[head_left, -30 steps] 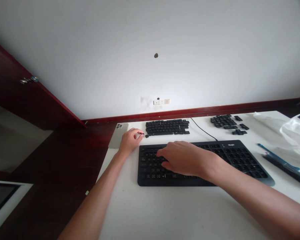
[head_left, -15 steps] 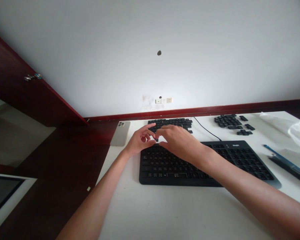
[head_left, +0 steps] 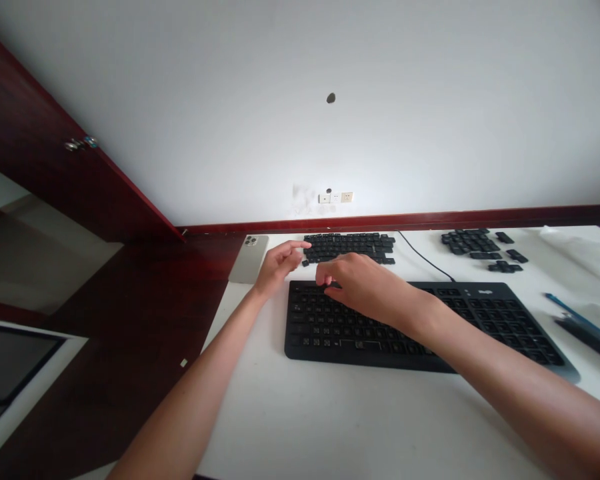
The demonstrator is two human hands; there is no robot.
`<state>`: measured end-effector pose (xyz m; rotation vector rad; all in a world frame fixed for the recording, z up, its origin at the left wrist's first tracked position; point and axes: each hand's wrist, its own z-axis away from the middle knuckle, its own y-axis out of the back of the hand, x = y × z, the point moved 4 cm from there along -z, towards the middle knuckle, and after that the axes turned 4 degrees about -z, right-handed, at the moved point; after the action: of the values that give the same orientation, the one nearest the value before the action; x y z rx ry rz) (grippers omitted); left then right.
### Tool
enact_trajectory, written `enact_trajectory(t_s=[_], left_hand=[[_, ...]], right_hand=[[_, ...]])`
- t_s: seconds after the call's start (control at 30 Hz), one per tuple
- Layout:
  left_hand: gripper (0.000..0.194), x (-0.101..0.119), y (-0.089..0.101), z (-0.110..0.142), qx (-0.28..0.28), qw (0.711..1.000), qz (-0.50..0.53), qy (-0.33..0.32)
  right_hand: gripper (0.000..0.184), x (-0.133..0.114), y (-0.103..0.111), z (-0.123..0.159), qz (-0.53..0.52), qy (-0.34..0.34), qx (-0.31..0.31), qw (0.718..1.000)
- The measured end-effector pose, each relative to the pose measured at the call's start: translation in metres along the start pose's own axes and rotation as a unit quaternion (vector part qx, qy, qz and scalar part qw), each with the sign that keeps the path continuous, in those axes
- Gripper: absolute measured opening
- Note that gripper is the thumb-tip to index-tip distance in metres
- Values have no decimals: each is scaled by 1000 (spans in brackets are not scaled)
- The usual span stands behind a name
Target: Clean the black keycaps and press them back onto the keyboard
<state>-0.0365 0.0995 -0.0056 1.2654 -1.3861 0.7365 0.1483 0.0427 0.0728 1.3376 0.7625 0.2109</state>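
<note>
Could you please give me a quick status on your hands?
Left hand near the loose black keycaps. Right hand on the black keyboard, top edge. Phone off to the left.

white wall [head_left: 300, 100] — wall sockets [head_left: 336, 197] low down | dark red trim [head_left: 405, 220] | left — dark red door [head_left: 40, 127], metal handle [head_left: 80, 143]
</note>
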Motion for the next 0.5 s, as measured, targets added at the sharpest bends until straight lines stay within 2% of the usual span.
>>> enact_trajectory(t_s=[0.1,0.17,0.33,0.5], left_hand=[[32,-9,14,-2,97,995,-27,-2],[29,-15,18,-3,118,992,-35,-1],[30,-20,15,-4,99,994,-52,-5],[30,-21,14,-4,90,994,-63,4]], right_hand=[[22,-10,-12,3,-57,15,-52,997],[24,-18,-19,6,-77,18,-77,994],[25,-27,-35,9,-50,26,-120,991],[18,-23,-45,10,-24,39,-117,992]])
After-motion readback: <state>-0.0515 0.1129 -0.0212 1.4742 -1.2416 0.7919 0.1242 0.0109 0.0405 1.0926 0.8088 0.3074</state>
